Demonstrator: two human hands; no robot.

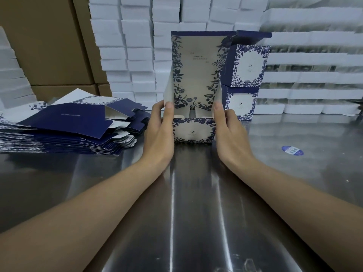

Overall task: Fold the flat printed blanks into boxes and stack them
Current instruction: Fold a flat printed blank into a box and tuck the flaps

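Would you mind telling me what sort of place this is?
Probably a packaging workshop: a pile of flat blanks on a steel table, two folded boxes stacked behind, and walls of stacked white packing material.

- There is a single view, from a camera worn on the person's head. It faces forward and down over the steel table (196,213).
- The forearms enter from 7 and 5 o'clock. The left hand (160,132) and the right hand (227,132) hold the half-folded box (193,130) close to the lens, just above the centre.
- The lens is wide and bends the edges. The pile of flat blanks (64,122) lies at 9 o'clock, and the white foam stacks (137,55) stand farther off at 12 o'clock.
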